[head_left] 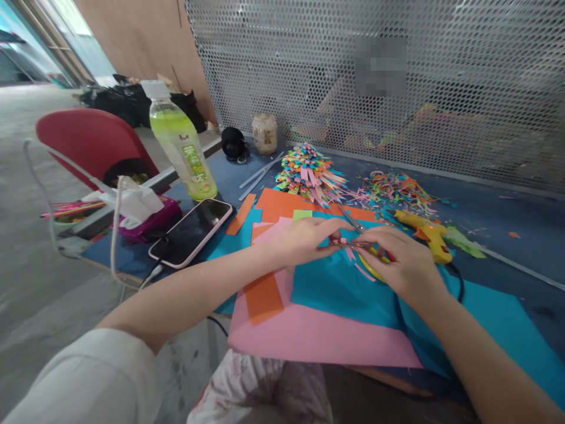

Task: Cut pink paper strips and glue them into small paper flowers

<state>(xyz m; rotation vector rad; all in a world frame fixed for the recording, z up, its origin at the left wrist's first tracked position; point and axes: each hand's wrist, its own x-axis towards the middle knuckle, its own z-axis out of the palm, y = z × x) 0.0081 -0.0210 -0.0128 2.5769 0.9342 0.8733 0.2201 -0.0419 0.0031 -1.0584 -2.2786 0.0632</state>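
Observation:
My left hand (304, 238) and my right hand (404, 262) meet over the teal paper sheet (339, 288), both pinching a small pink paper strip (348, 242) between their fingertips. Loose pink strips (359, 268) lie just under the hands. Scissors (353, 224) rest behind the fingers, and a yellow ring (375, 272) peeks out beneath my right hand. A pile of folded multicoloured paper pieces (309, 171) sits further back.
A yellow glue gun (424, 231) lies right of my hands. A phone (192, 231), a green drink bottle (180, 141) and tissues (136, 203) stand at the left. Pink (309, 335) and orange (282, 203) sheets cover the table; paper scraps (392, 188) lie behind. A perforated metal screen (353, 76) backs the table.

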